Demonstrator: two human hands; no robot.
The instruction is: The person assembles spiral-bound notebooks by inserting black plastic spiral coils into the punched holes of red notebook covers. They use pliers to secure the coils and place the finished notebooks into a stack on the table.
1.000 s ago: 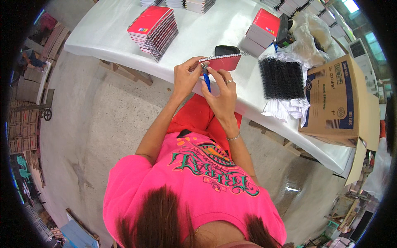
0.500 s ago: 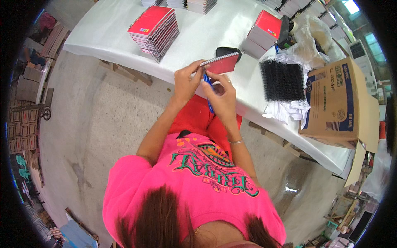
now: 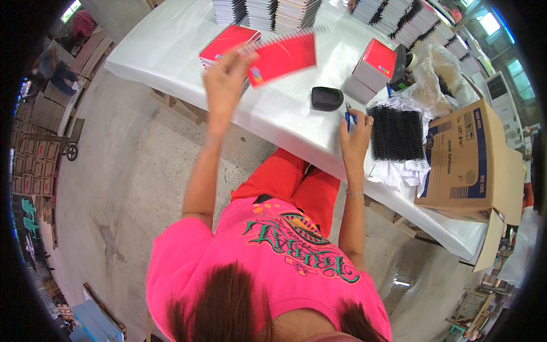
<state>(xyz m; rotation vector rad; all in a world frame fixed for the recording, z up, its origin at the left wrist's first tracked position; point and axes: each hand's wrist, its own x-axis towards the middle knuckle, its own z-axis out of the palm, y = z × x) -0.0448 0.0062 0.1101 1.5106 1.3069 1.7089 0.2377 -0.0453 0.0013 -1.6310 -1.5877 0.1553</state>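
My left hand (image 3: 223,82) is closed on a red-covered spiral notebook (image 3: 285,58), raised just above the near table and slightly blurred. Below and behind it stands a stack of red spiral notebooks (image 3: 225,45), partly hidden by the hand. My right hand (image 3: 358,135) is wrapped round small blue-handled pliers (image 3: 348,118), low over the table's front part. Their metal tips point away from me. A black rounded object (image 3: 327,98) lies left of the pliers. Right of this hand, a bundle of black binding coils (image 3: 397,134) rests on crumpled white paper (image 3: 393,172).
A stack of red-covered pads (image 3: 371,71) stands farther back, beside a black tape dispenser (image 3: 402,65) and a clear plastic bag (image 3: 436,65). An open cardboard box (image 3: 458,162) sits at the table's right. Stacks of spiral-bound pads (image 3: 296,14) line the back.
The hands have moved apart. My left hand carried the notebook up and left to the stack; my right hand moved right with the pliers. The black rounded object is now fully uncovered.
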